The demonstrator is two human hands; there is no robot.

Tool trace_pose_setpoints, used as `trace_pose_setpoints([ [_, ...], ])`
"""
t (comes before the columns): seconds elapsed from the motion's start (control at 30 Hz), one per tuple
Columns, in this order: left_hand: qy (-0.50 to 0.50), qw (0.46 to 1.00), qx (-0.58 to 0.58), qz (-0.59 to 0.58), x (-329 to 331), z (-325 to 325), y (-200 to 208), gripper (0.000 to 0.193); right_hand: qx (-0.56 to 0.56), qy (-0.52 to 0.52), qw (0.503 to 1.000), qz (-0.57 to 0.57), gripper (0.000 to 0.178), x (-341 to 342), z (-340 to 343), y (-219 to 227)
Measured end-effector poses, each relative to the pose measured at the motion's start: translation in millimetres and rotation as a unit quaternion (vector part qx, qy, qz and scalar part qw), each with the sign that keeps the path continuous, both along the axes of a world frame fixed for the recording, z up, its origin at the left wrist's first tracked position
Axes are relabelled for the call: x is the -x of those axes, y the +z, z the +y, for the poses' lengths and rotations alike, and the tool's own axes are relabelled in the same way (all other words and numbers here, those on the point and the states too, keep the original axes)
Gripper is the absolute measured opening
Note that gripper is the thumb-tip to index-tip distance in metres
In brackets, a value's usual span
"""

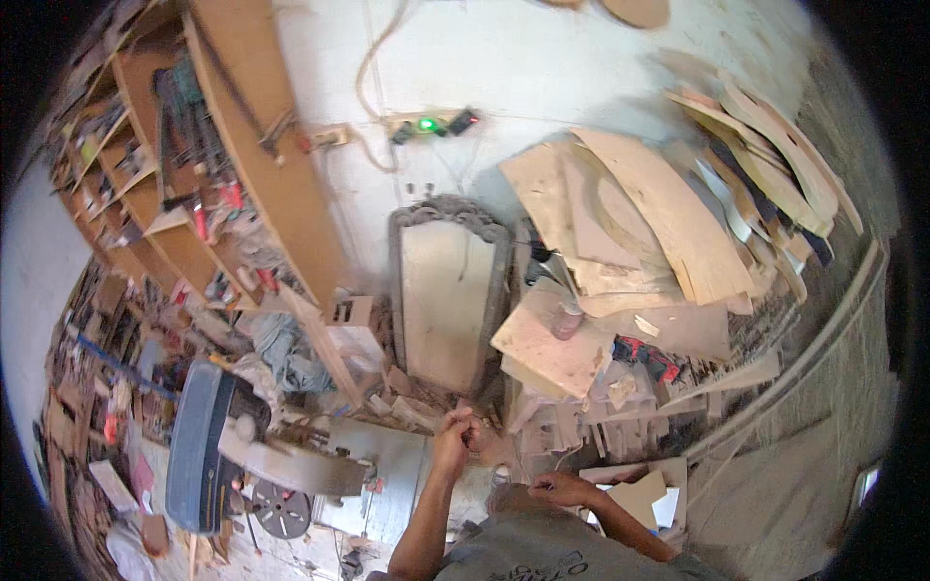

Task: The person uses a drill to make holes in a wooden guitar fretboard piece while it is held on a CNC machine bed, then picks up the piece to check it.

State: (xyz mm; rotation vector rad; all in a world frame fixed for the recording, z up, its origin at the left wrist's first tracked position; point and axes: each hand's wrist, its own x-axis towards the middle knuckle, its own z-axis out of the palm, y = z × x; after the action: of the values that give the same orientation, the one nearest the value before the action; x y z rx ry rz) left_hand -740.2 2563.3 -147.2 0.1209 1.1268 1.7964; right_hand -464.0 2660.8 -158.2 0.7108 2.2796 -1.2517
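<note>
Head view: left hand [458, 432] forward, right hand [562, 488] near shirt [518, 544]; both curled, contents unclear.

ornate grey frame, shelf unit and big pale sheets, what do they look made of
Ornate grey frame: perhaps carved wood, dull finish, given its scrolled top; moulding possible. Shelf unit: probably wood board, smooth brown panels. Pale sheets: likely thin plywood, unfinished, with bare tan faces.

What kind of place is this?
It looks like a woodworking workshop, probably. There's a wooden shelf crammed with what look like tools, a heap of big cut wooden sheets, and a tall frame with a fancy, curly top.
</note>
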Motion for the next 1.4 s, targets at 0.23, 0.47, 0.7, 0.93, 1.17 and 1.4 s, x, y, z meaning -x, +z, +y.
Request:
trace_pose_setpoints([
  [0.23,0.002,0.998,-0.003,-0.056,7.6,23.4,-10.1,0.017,0.028,-0.02,0.999,0.023,0.057,-0.4,39.9,32.7],
  [0.47,-0.052,0.991,-0.025,-0.118,-27.5,-27.0,-11.2,0.021,-0.009,-0.064,0.993,0.095,0.049,7.9,20.9,8.2],
  [0.7,-0.06,0.993,-0.037,-0.091,-56.4,-96.9,6.4,0.027,-0.022,-0.067,0.988,0.14,0.047,8.8,-23.3,37.8],
  [0.93,-0.033,0.988,-0.069,-0.134,-85.8,-148.2,37.3,0.032,0.077,-0.096,0.985,0.121,0.035,-10.8,-81.4,48.1],
  [1.17,0.089,0.98,-0.123,-0.129,-92.9,-223.0,45.2,0.034,0.211,-0.077,0.966,0.129,0.036,64.7,-138.6,84.2],
  [1.4,0.257,0.963,-0.08,0.015,-121.0,-277.6,29.7,0.029,0.239,0.141,0.955,0.104,0.028,132.1,-193.8,86.7],
])
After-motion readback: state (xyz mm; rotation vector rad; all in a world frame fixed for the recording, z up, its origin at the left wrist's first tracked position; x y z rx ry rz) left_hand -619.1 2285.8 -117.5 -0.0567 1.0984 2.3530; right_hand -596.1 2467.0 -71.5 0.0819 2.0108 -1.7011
